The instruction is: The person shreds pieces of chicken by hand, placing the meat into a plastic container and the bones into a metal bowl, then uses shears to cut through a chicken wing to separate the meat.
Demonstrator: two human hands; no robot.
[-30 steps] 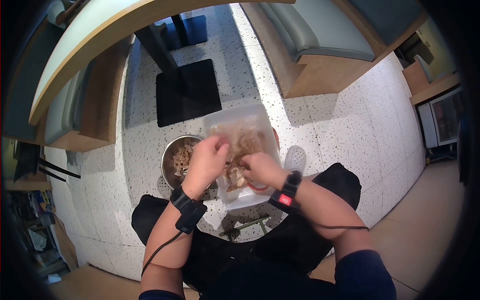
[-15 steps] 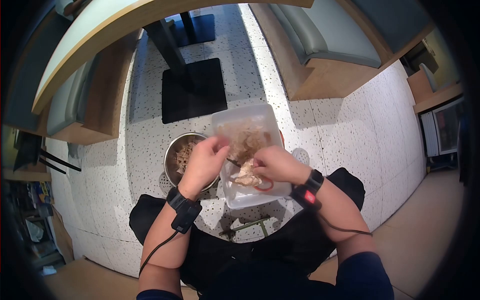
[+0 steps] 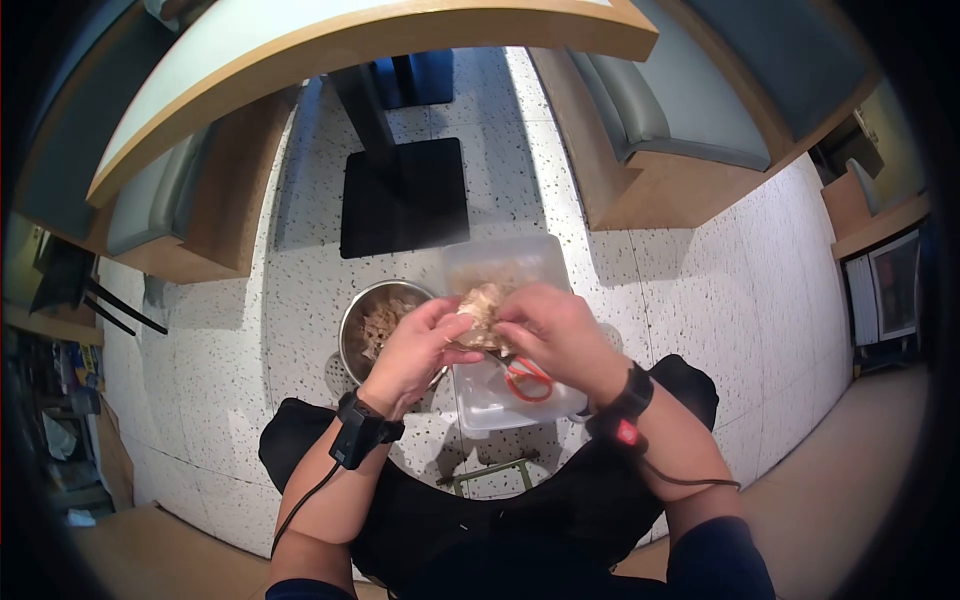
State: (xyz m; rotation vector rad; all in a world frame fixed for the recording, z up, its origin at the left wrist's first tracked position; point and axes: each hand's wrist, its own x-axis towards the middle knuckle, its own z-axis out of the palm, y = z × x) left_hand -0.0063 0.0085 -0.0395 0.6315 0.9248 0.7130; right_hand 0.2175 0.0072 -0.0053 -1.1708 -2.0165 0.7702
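Observation:
Between my two hands is a pale, cream-and-tan lumpy piece of food (image 3: 482,306), its exact kind unclear. My left hand (image 3: 422,345) pinches its left side, thumb on top and fingers below. On the other side, the fingers of my right hand (image 3: 548,330) close on its edge. Both hands work over a translucent plastic box (image 3: 505,412) holding brownish pieces, largely hidden behind the hands. Orange-handled scissors (image 3: 530,380) lie in the near part of the box. To the left, a steel bowl (image 3: 347,345) contains brown, shredded-looking pieces (image 3: 382,325), partly covered by my left hand.
The box and bowl stand on a speckled tile floor (image 3: 690,300). Ahead, a table (image 3: 400,40) on a black base (image 3: 405,200) overhangs the floor, with padded benches (image 3: 690,120) at either side. A green metal frame (image 3: 495,472) shows between my knees.
My left hand has moved in and taken hold of the pale piece, which is raised a little farther from me. More of the orange scissor handles shows now. The camera view has shifted slightly.

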